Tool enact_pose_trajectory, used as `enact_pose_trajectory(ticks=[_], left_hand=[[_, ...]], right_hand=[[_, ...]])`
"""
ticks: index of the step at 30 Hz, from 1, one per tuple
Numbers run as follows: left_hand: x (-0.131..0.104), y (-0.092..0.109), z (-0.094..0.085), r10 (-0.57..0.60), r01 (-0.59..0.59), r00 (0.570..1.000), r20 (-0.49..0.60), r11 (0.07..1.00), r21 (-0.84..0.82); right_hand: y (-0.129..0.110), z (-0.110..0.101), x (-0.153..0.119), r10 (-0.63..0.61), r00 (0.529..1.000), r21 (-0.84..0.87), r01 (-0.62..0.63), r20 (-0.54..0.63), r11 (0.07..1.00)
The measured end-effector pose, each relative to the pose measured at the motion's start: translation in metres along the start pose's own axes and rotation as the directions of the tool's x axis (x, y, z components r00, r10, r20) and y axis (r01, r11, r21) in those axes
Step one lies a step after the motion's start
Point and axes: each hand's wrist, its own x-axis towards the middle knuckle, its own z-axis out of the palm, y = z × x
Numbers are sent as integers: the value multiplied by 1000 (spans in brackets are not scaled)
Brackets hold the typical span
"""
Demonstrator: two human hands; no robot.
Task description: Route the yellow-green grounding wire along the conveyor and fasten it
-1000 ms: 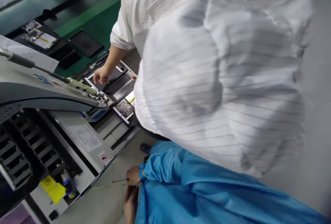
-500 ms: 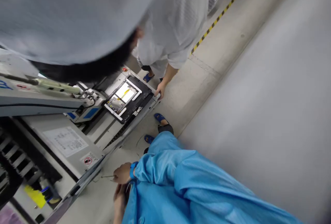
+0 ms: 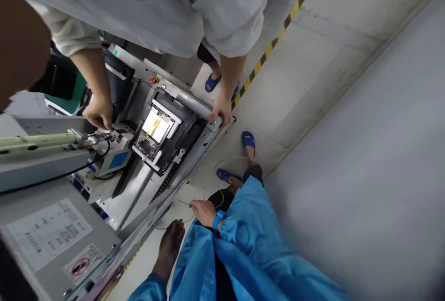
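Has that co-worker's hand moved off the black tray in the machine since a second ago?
Yes. The co-worker's hand has left the black tray and now sits left of it, by the machine's pale green arm.
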Motion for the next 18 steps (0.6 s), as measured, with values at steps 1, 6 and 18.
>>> enact_pose_trajectory(ticks=[1, 6, 18], left_hand=[[-1, -1, 7, -15, 15, 1000, -1, 1000, -13], [-11, -4, 41, -51, 50, 999, -19, 997, -58], [-24, -11, 65, -112, 108, 990, -88, 993, -58]], right_hand=[[8, -3, 0, 8, 1000, 38, -8, 3, 999], [33, -24, -6, 109, 994, 139, -111, 19, 984], [74, -60, -24, 161, 987, 205, -155, -12, 966]])
